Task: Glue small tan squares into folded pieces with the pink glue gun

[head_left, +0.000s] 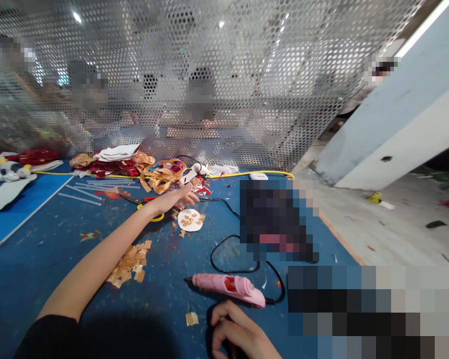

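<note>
My left hand (184,196) reaches across the table with its fingers stretched out and apart, holding nothing that I can see. It is just past scissors (157,218) with yellow and red handles, partly hidden under my wrist. Near it lies a white round disc (190,220) bearing small tan scraps. Low in the view, my right hand (241,331) rests with loosely bent fingers, a gap between them and nothing visible inside. Just beyond it lies a pink glue gun (228,288), its black tip pointing left. My left forearm partly covers a pile of tan ribbon squares (132,262).
Tan ribbon (160,175) heaps at the back beside white and red pieces (115,157). Clear glue sticks (88,192) lie left. A yellow cord (247,174) runs along the mesh screen (224,89). A black cable (234,270) loops behind the glue gun. Blurred blocks cover the right side.
</note>
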{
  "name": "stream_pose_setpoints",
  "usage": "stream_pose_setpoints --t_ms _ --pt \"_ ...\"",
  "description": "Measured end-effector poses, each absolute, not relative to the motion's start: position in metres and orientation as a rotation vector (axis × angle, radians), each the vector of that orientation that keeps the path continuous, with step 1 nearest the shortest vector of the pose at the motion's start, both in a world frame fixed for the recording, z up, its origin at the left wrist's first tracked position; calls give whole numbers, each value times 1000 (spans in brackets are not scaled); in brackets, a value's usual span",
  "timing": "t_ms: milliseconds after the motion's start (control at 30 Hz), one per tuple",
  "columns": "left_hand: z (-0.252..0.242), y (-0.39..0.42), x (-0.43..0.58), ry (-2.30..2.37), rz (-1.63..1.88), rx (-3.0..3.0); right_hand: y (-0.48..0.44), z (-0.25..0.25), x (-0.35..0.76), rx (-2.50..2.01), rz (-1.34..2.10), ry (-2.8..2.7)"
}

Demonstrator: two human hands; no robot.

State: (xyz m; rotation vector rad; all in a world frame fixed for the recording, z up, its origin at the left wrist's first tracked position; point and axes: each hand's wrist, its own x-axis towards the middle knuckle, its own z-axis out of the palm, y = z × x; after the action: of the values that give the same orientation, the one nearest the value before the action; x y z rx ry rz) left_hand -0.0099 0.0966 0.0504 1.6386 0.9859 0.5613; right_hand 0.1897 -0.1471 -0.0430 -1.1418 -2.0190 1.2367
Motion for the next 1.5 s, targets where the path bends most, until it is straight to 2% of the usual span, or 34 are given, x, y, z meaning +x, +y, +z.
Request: stream_pose_setpoints --t_ms 267,467,600,667,800,933,1167,1500 --pt "104 71 -25 1013 338 2049 -143 -41 191 -1044 1146 -2072" --pt "131 23 -22 1030 659 2333 -150 -12 190 -925 837 -1963" --pt "100 -29 -31 895 586 2681 -146 -9 204 -1095 260 -1657" --pt "73 -57 -40 801 633 2920 -137 -15 211 -1263 120 -1631" --pt "20 -99 -59 645 748 3187 -117 -26 217 -1323 249 -2001" --pt "-7 -112 -68 474 742 3204 -116 -24 221 -1322 296 -2038" --pt "-13 -107 -69 579 423 3117 -132 -13 229 -1342 61 -2064" --pt "-14 -107 -67 564 365 3079 -141 -13 218 -1247 58 -2182"
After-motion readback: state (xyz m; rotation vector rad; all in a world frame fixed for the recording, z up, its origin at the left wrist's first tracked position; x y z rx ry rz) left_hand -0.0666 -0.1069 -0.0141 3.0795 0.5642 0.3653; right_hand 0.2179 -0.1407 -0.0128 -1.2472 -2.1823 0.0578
